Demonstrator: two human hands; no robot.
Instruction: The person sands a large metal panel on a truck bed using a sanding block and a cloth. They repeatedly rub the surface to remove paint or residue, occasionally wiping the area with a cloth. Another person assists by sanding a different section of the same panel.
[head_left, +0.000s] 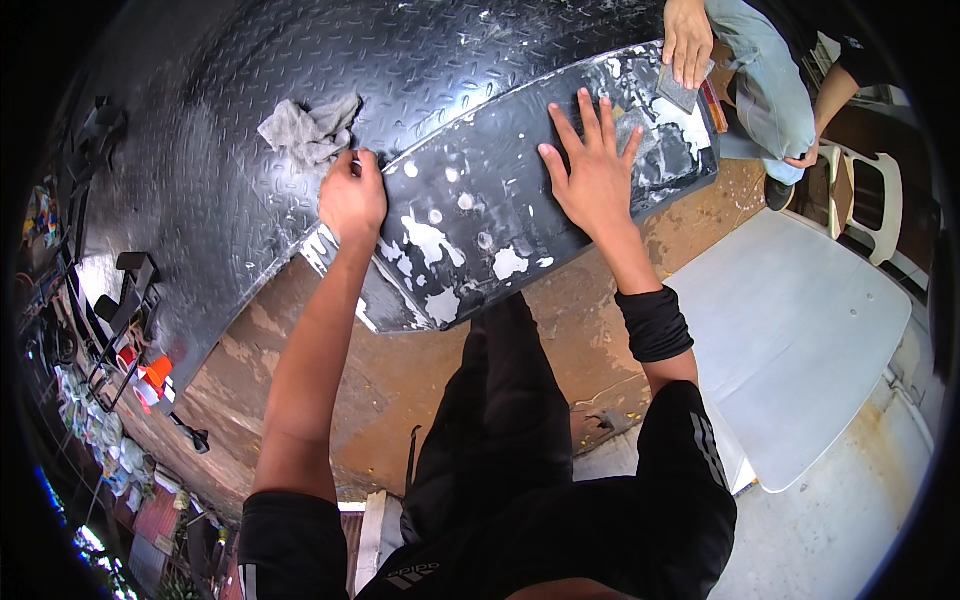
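A long dark panel (510, 215), blotched with white filler or bare patches, lies across the black treaded surface. My left hand (353, 200) is closed at the panel's left end, its fingers curled at the edge and partly hidden. Flat on the panel's right half rests my right hand (592, 170), fingers spread. Beside its fingertips shows a grey patch (628, 130); whether it is a loose sheet under the hand I cannot tell. A crumpled grey cloth (310, 130) lies just beyond my left hand.
At the panel's far right end, another person's hand (688, 42) presses a grey abrasive-looking pad (684, 88) on it. A white plastic chair (790, 330) stands to my right. Brown worn floor (350, 400) runs beneath the panel; clutter (110, 450) fills the far left.
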